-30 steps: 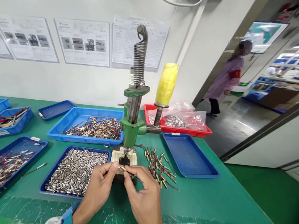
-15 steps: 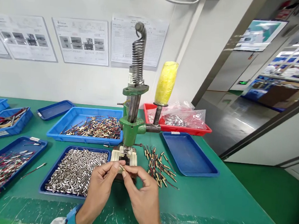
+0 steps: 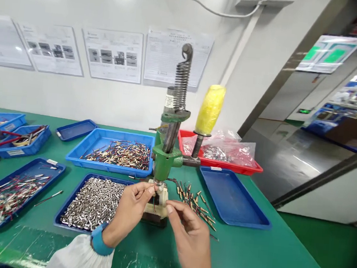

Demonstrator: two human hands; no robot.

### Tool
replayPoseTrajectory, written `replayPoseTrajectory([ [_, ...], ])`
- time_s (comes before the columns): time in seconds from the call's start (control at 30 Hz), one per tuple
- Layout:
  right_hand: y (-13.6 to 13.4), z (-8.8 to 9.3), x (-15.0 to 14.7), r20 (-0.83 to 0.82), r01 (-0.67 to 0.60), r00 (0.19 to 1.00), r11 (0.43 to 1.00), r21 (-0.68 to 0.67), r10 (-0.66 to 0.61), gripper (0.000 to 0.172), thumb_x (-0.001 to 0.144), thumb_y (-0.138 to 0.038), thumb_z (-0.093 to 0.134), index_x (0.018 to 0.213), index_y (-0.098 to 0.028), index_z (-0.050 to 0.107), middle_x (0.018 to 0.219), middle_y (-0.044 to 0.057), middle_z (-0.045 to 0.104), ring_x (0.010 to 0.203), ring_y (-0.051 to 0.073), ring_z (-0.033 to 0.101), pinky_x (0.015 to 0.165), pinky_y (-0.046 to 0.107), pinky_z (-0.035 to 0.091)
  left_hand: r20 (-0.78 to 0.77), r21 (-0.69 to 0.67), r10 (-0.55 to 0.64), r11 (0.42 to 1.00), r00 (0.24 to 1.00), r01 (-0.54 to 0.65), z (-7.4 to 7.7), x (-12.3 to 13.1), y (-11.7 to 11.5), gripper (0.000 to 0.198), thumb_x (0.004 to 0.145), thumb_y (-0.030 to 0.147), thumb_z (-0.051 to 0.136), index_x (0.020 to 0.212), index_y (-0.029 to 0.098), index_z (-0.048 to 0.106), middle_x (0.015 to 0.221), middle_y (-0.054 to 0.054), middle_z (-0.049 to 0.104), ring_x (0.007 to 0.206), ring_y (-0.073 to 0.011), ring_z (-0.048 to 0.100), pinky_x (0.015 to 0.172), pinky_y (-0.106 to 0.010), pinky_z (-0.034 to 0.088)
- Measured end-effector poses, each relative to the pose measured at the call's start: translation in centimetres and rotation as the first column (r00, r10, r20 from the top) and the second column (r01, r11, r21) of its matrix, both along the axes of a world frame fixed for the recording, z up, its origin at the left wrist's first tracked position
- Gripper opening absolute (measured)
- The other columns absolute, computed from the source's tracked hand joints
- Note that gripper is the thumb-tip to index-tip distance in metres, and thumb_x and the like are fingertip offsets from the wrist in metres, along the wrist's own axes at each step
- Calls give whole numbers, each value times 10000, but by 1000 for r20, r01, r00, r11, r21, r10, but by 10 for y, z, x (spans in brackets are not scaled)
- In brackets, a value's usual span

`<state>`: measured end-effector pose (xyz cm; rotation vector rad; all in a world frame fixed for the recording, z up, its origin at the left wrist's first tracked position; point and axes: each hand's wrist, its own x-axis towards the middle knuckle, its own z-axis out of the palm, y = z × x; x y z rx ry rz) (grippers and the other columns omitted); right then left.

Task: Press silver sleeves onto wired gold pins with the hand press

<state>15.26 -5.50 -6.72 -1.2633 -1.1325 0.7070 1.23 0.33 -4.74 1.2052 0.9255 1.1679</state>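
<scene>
My left hand (image 3: 129, 211) is pinched on a small wired part (image 3: 154, 197) and holds it at the cream die block (image 3: 159, 205), right under the ram of the green hand press (image 3: 164, 157). My right hand (image 3: 188, 235) hovers just right of the block. Its fingers are loosely apart and hold nothing, and the index tip is near the block's corner. The press has a coil spring (image 3: 181, 84) on top and a yellow-wrapped lever handle (image 3: 210, 109) standing up to its right.
A blue tray (image 3: 73, 227) of small metal sleeves lies left of the press, and a blue tray (image 3: 106, 169) of wired pins behind it. Loose wired pins (image 3: 194, 200) lie to the right, beside a bare blue tray (image 3: 232, 197). A red tray (image 3: 225, 166) holds plastic bags.
My left hand has carried the part forward to the die under the ram. My right hand has let go and drawn back to the right. The view has swung left.
</scene>
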Motion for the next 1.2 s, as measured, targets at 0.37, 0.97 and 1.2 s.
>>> replayPoseTrajectory([
  [0.37,22,81,48,161,241,945,938,249,-286,294,793,-434,726,990,-216,746,985,86,742,864,229,699,831,395,578,-215,178,84,983,973,-46,-8,3,20,325,868,418,599,816,122,720,601,18,535,563,-132,437,547,-244,332],
  [0.97,48,183,22,322,135,861,788,601,-393,379,910,-260,617,1277,-309,540,1212,49,623,992,215,648,863,374,560,-254,252,97,967,962,-31,-24,2,14,340,917,452,575,934,149,728,708,-24,646,712,-191,580,670,-266,448],
  [1.2,54,84,65,252,326,861,861,391,-441,319,895,-404,616,1134,-195,650,955,79,695,823,208,672,761,360,555,180,-72,322,947,929,-314,3,-9,56,309,728,392,813,875,138,717,742,-1,650,726,-152,578,731,-264,469],
])
